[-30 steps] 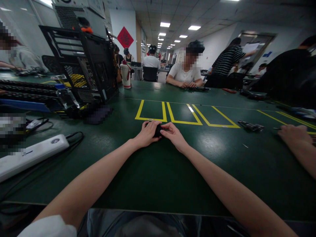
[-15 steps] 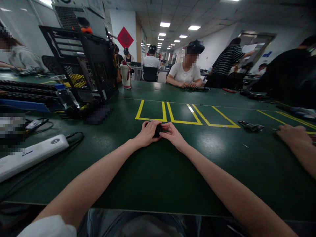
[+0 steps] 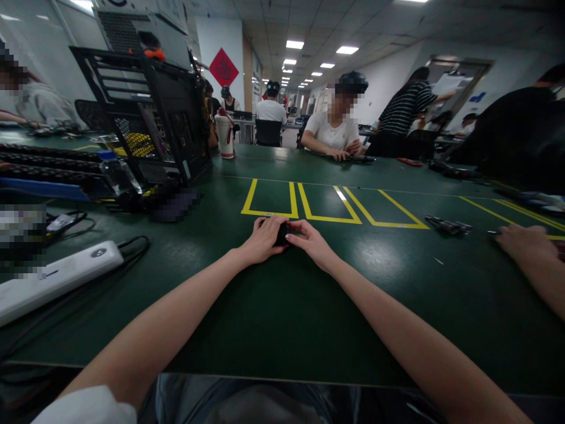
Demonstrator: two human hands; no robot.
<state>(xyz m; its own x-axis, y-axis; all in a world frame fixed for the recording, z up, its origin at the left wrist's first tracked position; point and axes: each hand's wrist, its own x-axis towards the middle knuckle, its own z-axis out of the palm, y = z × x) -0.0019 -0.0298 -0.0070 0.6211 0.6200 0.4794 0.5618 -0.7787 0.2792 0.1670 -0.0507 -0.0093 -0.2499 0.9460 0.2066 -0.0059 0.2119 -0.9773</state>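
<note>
A small black object (image 3: 282, 235) with a rounded look sits low over the green table, mostly covered by my fingers, so its kind cannot be made out. My left hand (image 3: 263, 239) wraps round it from the left, palm down. From the right, my right hand (image 3: 310, 241) pinches at its side with thumb and bent fingers. Just beyond both hands, yellow tape outlines (image 3: 270, 214) are stuck on the green table (image 3: 282, 330).
At left are a white power strip (image 3: 62, 277) with cables, a water bottle (image 3: 118, 174) and a black computer case (image 3: 172, 118). A white cup (image 3: 225, 135) stands behind. At right lie metal parts (image 3: 448, 225), near another person's hand (image 3: 527, 244). A person (image 3: 338, 126) sits opposite.
My hands stay in nearly the same place on the black object, with only a slight shift of the right fingers. The person opposite has raised one hand a little.
</note>
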